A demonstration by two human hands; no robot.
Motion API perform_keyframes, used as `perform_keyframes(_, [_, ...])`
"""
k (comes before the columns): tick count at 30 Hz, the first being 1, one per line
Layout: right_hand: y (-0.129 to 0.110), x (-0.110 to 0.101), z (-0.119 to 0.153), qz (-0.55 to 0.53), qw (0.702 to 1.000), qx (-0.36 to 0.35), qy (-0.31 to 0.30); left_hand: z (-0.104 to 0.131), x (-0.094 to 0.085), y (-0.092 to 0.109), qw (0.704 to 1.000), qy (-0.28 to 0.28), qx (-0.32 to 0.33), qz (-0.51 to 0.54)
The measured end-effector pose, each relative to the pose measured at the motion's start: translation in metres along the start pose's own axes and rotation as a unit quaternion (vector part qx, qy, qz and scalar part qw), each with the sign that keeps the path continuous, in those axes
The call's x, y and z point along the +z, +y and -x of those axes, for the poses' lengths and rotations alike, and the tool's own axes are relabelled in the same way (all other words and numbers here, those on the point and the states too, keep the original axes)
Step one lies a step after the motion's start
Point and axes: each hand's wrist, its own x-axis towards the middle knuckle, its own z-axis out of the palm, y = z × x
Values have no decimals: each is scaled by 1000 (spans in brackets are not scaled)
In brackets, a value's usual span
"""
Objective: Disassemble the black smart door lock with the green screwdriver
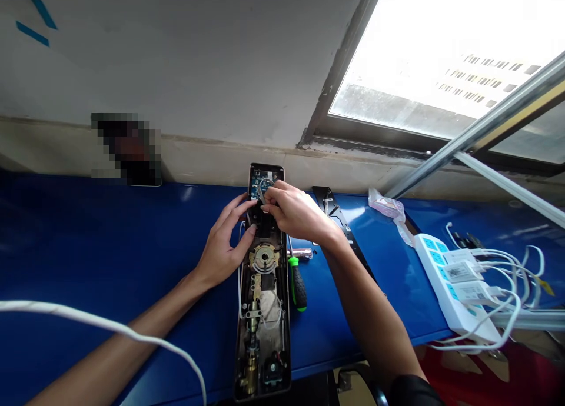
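Observation:
A long black housing (263, 335), its inner parts exposed, lies lengthwise on the blue table. It holds a round metal part (263, 258), brass pieces and, at its far end, a circuit board (260, 181). My left hand (229, 238) is spread along the housing's left edge, fingertips touching it just below the board. Over the board's lower right, my right hand (286, 209) has its fingers pinched together by a thin pale wire; exactly what they grip is too small to make out. Right of the housing lies a screwdriver (298, 285) with a green and black handle.
A black plate (348, 235) lies beyond my right forearm. Farther right are a plastic bag (388, 209), a white power strip (441, 276) with plugs and cables, and a metal frame (477, 135). A white cable (110, 323) crosses my left forearm.

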Motion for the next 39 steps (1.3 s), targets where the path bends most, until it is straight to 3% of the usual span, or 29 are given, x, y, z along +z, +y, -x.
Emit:
perform_keyframes(6, [-1, -3, 0, -17, 1000, 1, -2, 0, 0, 0, 1000, 3, 0, 0])
perform_keyframes(10, [0, -15, 2, -35, 999, 7, 18, 1, -2, 9, 999, -5, 8, -44])
perform_keyframes(15, [-1, -26, 21, -15, 994, 87, 66, 3, -1, 27, 993, -22, 46, -111])
perform_keyframes(18, [-4, -18, 31, 0, 992, 123, 38, 6, 2, 32, 992, -46, 54, -108])
perform_keyframes(24, [-12, -4, 29, 42, 988, 147, 0, 7, 6, 29, 994, -37, 37, -93])
perform_keyframes(39, [-44, -29, 10, 139, 975, 135, -111, 6, 7, 22, 996, -47, 41, -72])
